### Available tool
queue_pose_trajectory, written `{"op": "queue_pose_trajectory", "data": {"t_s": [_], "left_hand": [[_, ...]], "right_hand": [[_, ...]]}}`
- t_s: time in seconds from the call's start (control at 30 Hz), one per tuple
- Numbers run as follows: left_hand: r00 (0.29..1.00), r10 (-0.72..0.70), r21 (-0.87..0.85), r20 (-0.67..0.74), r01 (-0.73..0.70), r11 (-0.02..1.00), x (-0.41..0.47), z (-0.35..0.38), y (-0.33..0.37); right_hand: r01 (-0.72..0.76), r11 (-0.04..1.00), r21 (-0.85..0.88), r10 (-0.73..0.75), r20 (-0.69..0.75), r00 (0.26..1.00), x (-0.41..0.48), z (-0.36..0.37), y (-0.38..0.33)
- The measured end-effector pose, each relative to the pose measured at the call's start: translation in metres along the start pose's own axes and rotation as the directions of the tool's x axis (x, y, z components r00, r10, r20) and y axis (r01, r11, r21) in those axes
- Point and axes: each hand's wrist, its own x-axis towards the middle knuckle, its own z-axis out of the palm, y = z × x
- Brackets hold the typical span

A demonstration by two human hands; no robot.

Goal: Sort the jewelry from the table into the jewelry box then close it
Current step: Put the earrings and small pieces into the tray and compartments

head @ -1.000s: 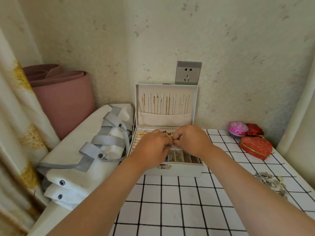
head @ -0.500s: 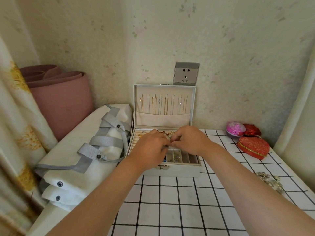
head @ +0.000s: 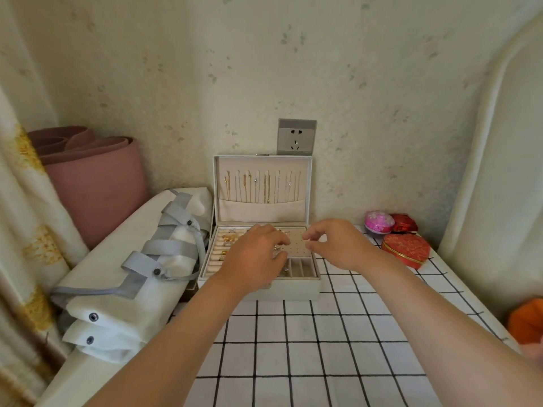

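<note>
The pale jewelry box stands open against the wall, its lid upright with several gold necklaces hanging inside. Gold rings sit in the ring rolls at the tray's left. My left hand hovers over the tray with curled fingers and pinches a small gold piece at the edge of the perforated earring panel. My right hand is just right of the panel, over the box's right rim, with thumb and fingers loosely curled, apart and holding nothing.
The box stands on a white table with a black grid. A red heart box, a pink round box and a small red box sit at the back right. A white bag with grey straps lies left, with a pink roll behind it.
My hands were pinched together over the earring panel. The right hand has since let go and moved right, while the left stays over the tray.
</note>
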Motion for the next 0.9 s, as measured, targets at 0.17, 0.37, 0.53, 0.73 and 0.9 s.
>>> {"op": "queue_pose_trajectory", "data": {"t_s": [0.17, 0.37, 0.53, 0.73, 0.9], "left_hand": [[0.998, 0.047, -0.068, 0.034, -0.044, 0.997, -0.008, 0.011, 0.046], [0.989, 0.092, -0.185, 0.120, -0.068, 0.980, -0.015, 0.057, 0.106], [0.966, 0.139, -0.192, 0.220, -0.096, 0.977, -0.010, 0.096, 0.151], [0.936, 0.144, -0.113, 0.321, -0.113, 0.987, -0.004, 0.128, 0.169], [0.947, 0.099, -0.135, 0.307, -0.060, 0.989, -0.002, 0.138, 0.166]], "right_hand": [[-0.053, 0.999, -0.008, 0.053, -0.008, 0.999, -0.045, -0.033, 0.023], [-0.177, 0.984, 0.005, 0.177, 0.026, 0.984, -0.103, -0.056, 0.071], [-0.272, 0.961, -0.047, 0.275, 0.081, 0.958, -0.140, -0.067, 0.107], [-0.261, 0.961, -0.085, 0.269, 0.087, 0.959, -0.148, -0.068, 0.127], [-0.231, 0.965, -0.127, 0.248, 0.140, 0.958, -0.144, -0.061, 0.135]]}}
